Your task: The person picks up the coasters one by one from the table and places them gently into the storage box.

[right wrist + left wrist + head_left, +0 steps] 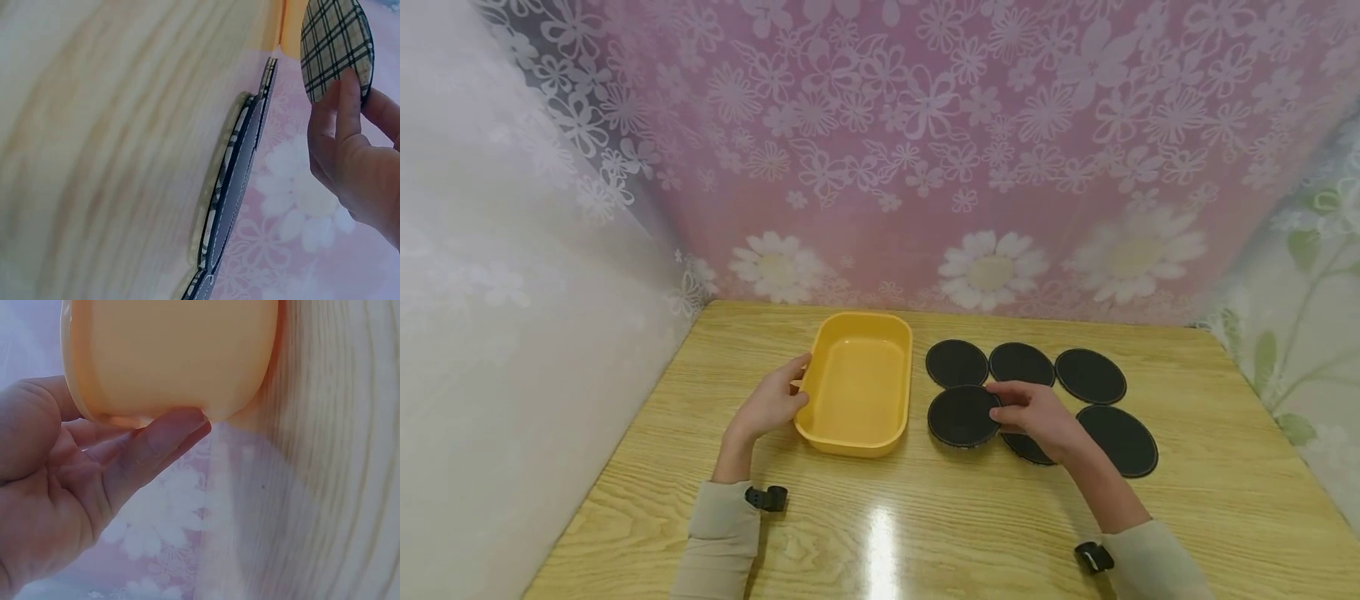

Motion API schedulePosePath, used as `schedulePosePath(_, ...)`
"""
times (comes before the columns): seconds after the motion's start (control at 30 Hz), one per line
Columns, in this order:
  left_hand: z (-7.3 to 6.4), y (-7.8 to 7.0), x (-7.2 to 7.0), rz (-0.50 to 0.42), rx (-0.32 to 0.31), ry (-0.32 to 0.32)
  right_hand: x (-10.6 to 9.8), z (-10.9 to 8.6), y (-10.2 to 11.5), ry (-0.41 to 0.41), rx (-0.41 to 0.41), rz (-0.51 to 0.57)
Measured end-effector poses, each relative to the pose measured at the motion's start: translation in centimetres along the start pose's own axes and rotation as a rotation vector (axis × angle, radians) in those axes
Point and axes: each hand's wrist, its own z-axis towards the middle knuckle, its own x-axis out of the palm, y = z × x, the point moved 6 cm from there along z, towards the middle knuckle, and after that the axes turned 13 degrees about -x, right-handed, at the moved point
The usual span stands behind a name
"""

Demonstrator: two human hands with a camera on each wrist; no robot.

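Observation:
My right hand point(1037, 417) pinches a round coaster point(964, 416) by its right edge and holds it above the table. The coaster's upper face is black; its underside point(334, 44), seen in the right wrist view, has a light plaid pattern with dark lines. At the left side of a yellow rectangular tray point(800, 421), my left hand point(769, 406) grips the edge between thumb and fingers. Other black coasters point(1091, 376) lie on the table right of the tray, and one point(1028, 450) is partly hidden beneath my right hand.
The wood-grain table point(970, 517) reaches back to a pink flowered wall covering point(880, 167). A pale covering point(527, 292) stands along the left side, and another with leaf prints point(1311, 333) along the right. Each forearm wears a black wrist device point(767, 498).

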Motion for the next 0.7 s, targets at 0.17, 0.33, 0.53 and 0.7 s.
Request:
schedulePosePath(0.17, 0.1, -0.2, 0.3, -0.011, 0.004, -0.001, 0.2, 0.1, 0.4, 0.000, -0.017, 0.104)
schedulePosePath(0.33, 0.1, -0.3, 0.7, -0.026, -0.004, 0.018, 0.6, 0.4, 1.0, -0.018, -0.037, 0.183)
schedulePosePath(0.53, 0.0, -0.3, 0.8, -0.031, -0.019, 0.032, 1.0, 0.9, 1.5, -0.044, -0.070, 0.270)
schedulePosePath(0.7, -0.1, -0.4, 0.8, -0.041, -0.022, 0.055, 0.9, 1.2, 2.0, -0.063, -0.083, 0.290)
